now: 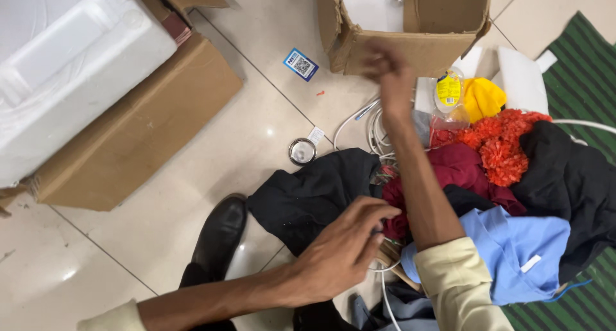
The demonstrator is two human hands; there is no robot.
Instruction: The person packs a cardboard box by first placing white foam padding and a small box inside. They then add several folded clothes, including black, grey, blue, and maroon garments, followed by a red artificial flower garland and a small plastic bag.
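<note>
The left hand (343,251) hovers half-open, fingers curled, just over the maroon cloth (459,167) in the clothes heap, touching a white wire (384,267). The right hand (385,64), blurred, looks closed beside the open cardboard box (385,52), farther from the heap

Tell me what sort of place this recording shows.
Probably a home or storeroom floor during packing or unpacking. An open cardboard box and a second box holding white foam sit on pale floor tiles, beside a loose pile of clothes that both hands work over.
</note>
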